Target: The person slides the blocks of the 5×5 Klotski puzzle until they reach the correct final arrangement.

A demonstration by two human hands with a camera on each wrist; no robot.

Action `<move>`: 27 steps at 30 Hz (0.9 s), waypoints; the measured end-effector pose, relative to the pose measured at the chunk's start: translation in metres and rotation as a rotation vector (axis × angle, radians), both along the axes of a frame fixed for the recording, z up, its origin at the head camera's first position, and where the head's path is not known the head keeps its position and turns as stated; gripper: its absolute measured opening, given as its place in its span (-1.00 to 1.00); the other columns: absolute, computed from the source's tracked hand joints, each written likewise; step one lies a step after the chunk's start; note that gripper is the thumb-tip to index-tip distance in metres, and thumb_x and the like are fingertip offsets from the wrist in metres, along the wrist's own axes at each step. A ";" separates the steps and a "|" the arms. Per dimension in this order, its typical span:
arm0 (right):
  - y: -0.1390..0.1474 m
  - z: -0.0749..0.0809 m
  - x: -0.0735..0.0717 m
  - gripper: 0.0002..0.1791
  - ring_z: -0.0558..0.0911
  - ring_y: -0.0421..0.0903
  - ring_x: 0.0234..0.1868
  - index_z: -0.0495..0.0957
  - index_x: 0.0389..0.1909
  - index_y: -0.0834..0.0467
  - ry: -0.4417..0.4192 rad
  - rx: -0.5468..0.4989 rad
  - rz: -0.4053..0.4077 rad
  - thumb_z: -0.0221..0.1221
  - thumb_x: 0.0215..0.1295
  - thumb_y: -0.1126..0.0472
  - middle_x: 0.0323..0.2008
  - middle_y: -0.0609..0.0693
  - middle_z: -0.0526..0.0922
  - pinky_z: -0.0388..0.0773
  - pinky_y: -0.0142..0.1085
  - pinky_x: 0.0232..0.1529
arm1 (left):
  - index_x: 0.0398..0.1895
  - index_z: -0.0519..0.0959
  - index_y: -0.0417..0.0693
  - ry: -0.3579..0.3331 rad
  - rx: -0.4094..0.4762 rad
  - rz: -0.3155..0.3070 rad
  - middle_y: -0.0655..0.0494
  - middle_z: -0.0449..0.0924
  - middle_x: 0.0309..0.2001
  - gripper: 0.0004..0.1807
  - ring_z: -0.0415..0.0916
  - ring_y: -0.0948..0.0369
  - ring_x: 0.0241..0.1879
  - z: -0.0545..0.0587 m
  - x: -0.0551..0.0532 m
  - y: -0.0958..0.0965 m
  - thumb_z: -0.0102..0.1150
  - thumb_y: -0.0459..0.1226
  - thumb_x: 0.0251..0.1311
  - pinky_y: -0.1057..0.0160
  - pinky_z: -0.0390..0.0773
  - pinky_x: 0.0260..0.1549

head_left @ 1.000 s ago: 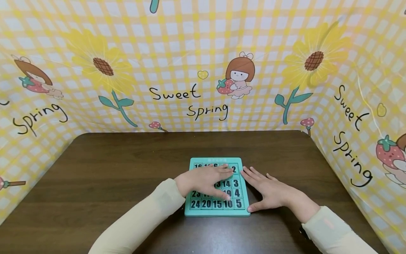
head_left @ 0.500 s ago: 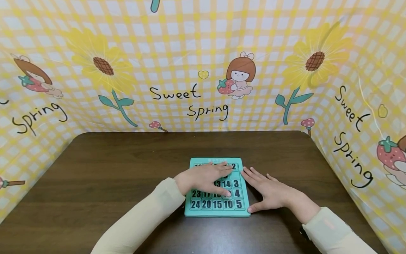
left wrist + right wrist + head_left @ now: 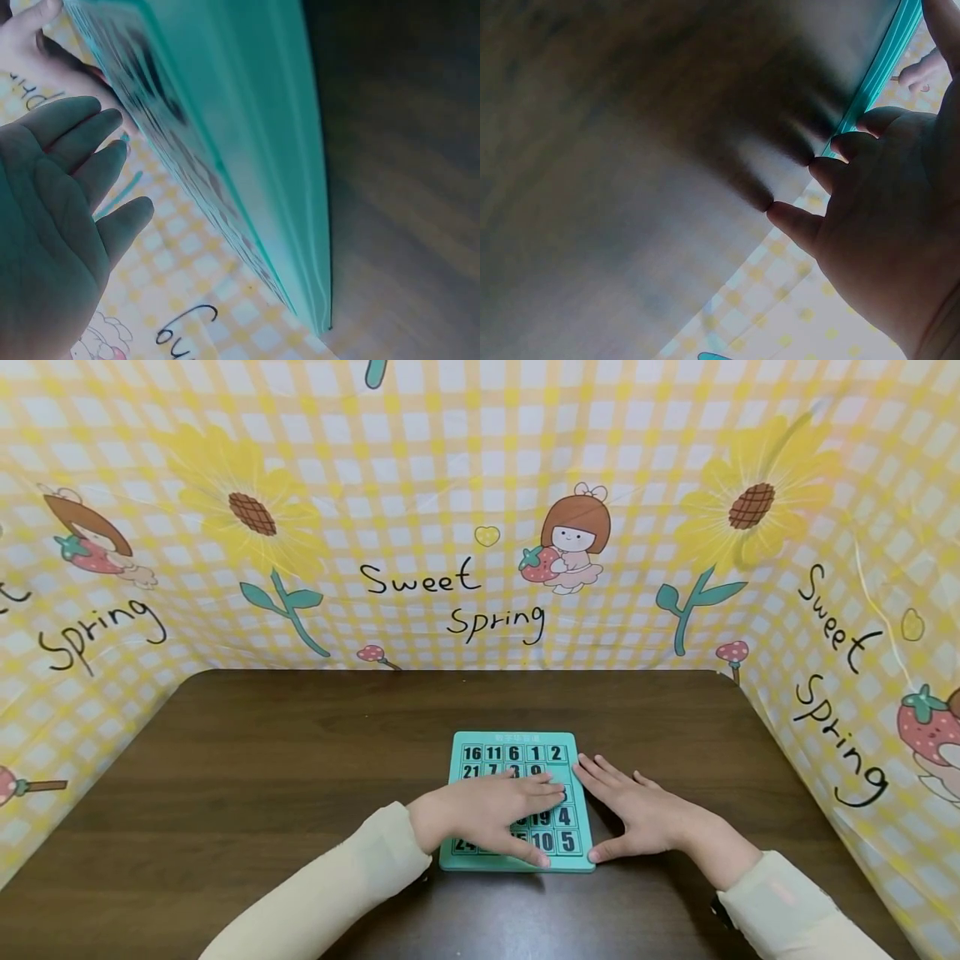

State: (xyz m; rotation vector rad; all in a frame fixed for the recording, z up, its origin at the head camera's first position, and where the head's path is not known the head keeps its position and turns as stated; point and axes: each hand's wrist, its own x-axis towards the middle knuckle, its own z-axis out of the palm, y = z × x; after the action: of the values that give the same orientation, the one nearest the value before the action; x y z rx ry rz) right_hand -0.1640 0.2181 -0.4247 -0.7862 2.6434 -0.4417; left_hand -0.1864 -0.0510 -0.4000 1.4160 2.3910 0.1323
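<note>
A turquoise sliding number puzzle (image 3: 487,863) lies on the brown table. Its far row reads 16, 11, 6, 1 and a 2 tile (image 3: 556,753); a bare slot shows just below the 2. My left hand (image 3: 480,810) is spread over the middle of the board, its fingertips at the 3 tile (image 3: 565,793), which they partly cover. Several other tiles are hidden under it. Along the puzzle's right side, my right hand (image 3: 637,810) rests with straight fingers and thumb at the edge. In the right wrist view its fingertips reach the puzzle's side (image 3: 877,75).
Dark wood table (image 3: 262,777) surrounds the puzzle. A yellow checked cloth (image 3: 420,485), printed with sunflowers and "Sweet Spring", hangs behind the table and along both sides.
The 2 tile has slid away from me into the far right corner. My left hand first moved with it, then came back toward me over the 3. The right hand stays put.
</note>
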 end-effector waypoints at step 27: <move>0.001 -0.001 -0.001 0.29 -0.14 0.14 0.62 -0.18 0.62 0.02 0.002 0.006 0.002 0.24 0.03 -0.50 0.62 0.02 -0.19 -0.03 0.46 0.36 | 0.61 -0.03 0.06 0.091 -0.073 0.081 0.21 -0.15 0.62 0.17 -0.20 0.19 0.61 -0.006 -0.009 0.005 0.02 0.49 0.06 -0.11 0.08 0.49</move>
State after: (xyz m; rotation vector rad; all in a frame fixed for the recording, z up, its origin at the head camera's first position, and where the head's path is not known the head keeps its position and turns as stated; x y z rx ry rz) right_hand -0.1650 0.2188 -0.4254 -0.7878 2.6441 -0.4329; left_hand -0.1956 -0.0463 -0.4059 1.3193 2.5006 0.0005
